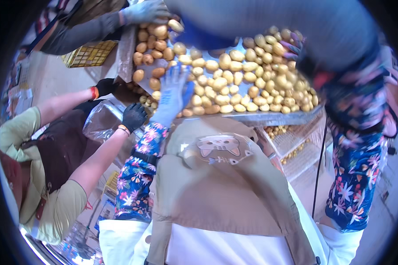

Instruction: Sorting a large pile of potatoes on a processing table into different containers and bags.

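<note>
My left hand (175, 87), in a grey and blue work glove, lies palm down with its fingers apart over the potatoes (219, 83) at the left middle of a metal sorting table (252, 118). It touches some of them and grips none that I can see. A large, blurred grey-blue shape across the top right seems to be my gloved right hand (272, 23), raised close to the camera; its fingers cannot be made out. It hides part of the table's far side. Pale yellow potatoes crowd the right; browner ones lie at the upper left.
A co-worker's grey-gloved hand (146, 12) is at the table's upper left, another's purple-gloved hand (291, 46) at its right. At left, a person's black-gloved hands (134, 117) are by a clear plastic bag (102, 121). A yellow crate (91, 54) stands beyond. Trays (300, 147) hold smaller potatoes below.
</note>
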Motion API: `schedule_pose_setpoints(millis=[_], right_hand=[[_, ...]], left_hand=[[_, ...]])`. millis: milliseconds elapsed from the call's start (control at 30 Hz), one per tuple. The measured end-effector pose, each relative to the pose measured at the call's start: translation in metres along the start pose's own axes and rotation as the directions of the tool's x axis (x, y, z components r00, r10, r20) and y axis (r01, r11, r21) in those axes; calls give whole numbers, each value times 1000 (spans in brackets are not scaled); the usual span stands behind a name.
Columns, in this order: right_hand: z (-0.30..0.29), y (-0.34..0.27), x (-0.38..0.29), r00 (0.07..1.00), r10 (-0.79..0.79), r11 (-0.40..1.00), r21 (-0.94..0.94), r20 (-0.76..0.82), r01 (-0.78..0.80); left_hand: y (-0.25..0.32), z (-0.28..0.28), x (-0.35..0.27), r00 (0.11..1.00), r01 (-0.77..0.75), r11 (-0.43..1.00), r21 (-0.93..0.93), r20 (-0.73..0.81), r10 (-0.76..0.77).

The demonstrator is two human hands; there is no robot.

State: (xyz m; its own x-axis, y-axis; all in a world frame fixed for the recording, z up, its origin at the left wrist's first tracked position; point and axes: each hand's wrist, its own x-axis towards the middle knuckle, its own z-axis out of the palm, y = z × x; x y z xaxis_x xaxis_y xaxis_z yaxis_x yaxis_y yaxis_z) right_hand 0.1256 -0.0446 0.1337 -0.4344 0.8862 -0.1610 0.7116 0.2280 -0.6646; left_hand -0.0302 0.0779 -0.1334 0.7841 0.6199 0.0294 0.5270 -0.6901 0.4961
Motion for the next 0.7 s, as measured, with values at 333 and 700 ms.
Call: schedule_pose_setpoints(millis=[333, 700], right_hand=[[3, -12, -4, 1000, -10, 999, -45, -17, 10], [60, 164, 11, 794, 383, 903, -10, 472, -430]], left_hand=[[-38, -14, -59, 985, 156, 982, -109, -60, -163], [-13, -20, -44, 984, 175, 980, -94, 38, -172]])
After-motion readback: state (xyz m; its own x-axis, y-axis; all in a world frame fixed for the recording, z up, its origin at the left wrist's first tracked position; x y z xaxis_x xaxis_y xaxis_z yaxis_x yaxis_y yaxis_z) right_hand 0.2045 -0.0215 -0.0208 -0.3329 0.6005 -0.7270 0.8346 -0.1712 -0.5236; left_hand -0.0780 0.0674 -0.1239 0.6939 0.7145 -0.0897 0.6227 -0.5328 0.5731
